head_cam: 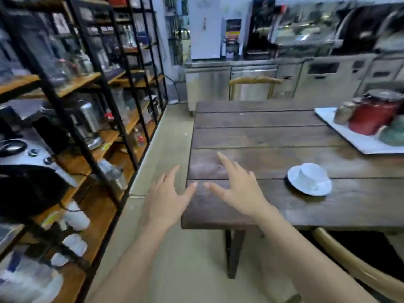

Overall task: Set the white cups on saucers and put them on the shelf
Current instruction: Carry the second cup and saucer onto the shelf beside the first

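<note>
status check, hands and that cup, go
Left hand and right hand both open, empty. White cup sits on its saucer on the table, right of the hands. Path to it clear.

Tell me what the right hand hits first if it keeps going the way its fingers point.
Probably nothing soon. The right hand points up-left over bare table; the cup on its saucer lies off to the right of that line. Its height above the wood is unclear.

head view looks down, near the table (262, 136).
</note>
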Demonstrator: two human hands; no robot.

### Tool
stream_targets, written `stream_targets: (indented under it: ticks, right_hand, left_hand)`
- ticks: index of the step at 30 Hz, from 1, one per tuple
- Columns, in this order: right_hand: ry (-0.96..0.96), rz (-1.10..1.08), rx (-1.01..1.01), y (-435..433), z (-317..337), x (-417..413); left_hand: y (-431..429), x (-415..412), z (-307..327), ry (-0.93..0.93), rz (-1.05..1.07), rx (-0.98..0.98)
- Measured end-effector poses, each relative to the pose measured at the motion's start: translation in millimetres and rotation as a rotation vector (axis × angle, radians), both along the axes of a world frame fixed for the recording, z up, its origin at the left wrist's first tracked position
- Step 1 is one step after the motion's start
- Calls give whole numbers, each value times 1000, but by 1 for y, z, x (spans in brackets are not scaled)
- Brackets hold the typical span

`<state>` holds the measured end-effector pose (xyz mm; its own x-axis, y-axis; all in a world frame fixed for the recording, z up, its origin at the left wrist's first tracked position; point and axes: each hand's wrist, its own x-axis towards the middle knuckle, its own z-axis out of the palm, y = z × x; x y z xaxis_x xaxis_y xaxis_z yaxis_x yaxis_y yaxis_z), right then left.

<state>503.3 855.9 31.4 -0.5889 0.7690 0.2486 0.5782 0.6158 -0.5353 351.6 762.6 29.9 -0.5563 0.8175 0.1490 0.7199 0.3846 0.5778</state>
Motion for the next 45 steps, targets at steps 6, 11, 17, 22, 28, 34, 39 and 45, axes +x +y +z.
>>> stream_targets:
  ticks: [6,11,17,22,28,34,39,45]
  right_hand:
    - [-7,-259,-61,75,-20,82]
    - [-23,-463,-149,124,-43,137]
    - [-79,-686,-270,173,-61,191]
    - [-60,-792,-386,210,-70,219]
    - [146,-836,-617,240,-99,240]
    - [340,-870,-1019,260,-126,243]
    - [425,-780,-1127,268,-133,249]
    - [575,-670,-1153,269,-129,248]
  left_hand:
    - [97,60,-11,-50,-181,7]
    - [173,94,-28,-50,-321,-101]
    - [267,131,-50,-137,-507,-242]
    - [330,162,-71,-219,-611,-323]
    - [368,186,-94,-497,-563,-494]
    - [371,198,-118,-921,-311,-649]
    - [376,205,-130,-1049,-246,-683]
    - [362,203,-116,-1107,-191,-582]
